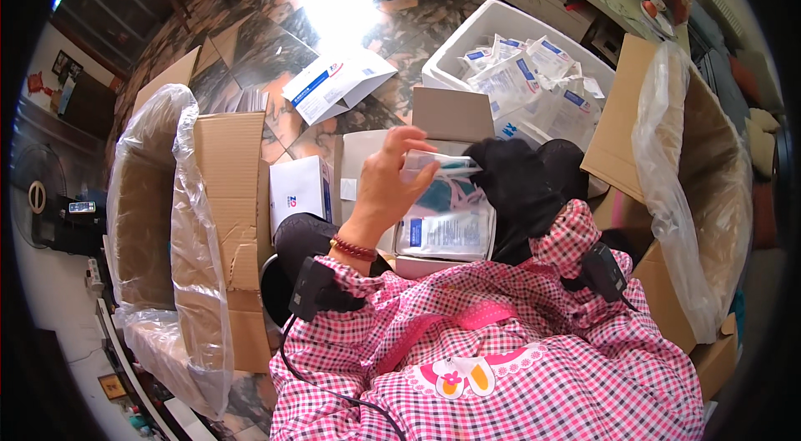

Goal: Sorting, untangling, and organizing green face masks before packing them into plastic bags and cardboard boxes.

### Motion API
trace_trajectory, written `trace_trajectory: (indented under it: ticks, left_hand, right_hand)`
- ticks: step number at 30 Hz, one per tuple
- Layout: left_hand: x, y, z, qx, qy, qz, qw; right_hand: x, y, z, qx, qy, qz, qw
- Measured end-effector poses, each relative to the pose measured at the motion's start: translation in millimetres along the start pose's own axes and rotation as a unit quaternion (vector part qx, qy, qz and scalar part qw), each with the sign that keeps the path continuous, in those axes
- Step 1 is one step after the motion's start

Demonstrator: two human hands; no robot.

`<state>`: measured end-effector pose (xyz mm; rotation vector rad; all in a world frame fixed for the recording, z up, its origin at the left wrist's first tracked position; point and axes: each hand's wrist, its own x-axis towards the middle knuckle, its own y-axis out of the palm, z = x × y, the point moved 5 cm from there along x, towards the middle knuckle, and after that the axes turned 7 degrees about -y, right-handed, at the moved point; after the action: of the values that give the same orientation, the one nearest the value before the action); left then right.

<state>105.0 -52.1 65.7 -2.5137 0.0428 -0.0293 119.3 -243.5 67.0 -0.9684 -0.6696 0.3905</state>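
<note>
Fingers and thumb of my bare left hand (396,170) were closed around the left end of a clear packet (450,164), while my right hand (509,191), covered in black, had its fingertips at the packet's other end; I could not tell whether those fingertips gripped it or only touched it. The packet lay between my two hands, above an open white box (453,114) in front of my lap. Inside that box, a white-and-blue sachet (446,234) lay flat nearest me, with teal contents (442,195) beyond it, partly hidden by the packet. Farther off, a white foam box (442,59) held a loose heap of white-and-blue packets (517,84). At my left stood an open cardboard box (225,207) with a clear plastic liner folded over its edge, and at my right another lined carton (622,120). A small white box (296,186) stood just left of the open one. My packet's long axis ran roughly sideways, one end toward my left hand, the other toward my right, its teal strip along the length.
</note>
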Motion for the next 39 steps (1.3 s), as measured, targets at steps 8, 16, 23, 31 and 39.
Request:
trace_trajectory:
  ticks: [8,16,23,31,39]
  left_hand:
    - [-64,67,107,-0.103,-0.055,0.009,0.993]
    - [-78,43,89,-0.133,0.004,-0.144,0.981]
    - [-76,39,69,-0.078,0.022,-0.126,0.989]
    - [-75,40,54,-0.162,0.001,-0.070,0.984]
    - [-81,52,41,-0.226,-0.047,-0.081,0.970]
  right_hand:
    - [-36,41,9,-0.005,0.013,0.048,0.999]
    - [-34,53,17,-0.041,-0.050,0.109,0.992]
    - [-22,51,41,0.056,-0.079,0.050,0.994]
    - [-23,68,30,0.189,-0.033,0.085,0.978]
    - [-31,51,55,0.084,-0.118,0.025,0.989]
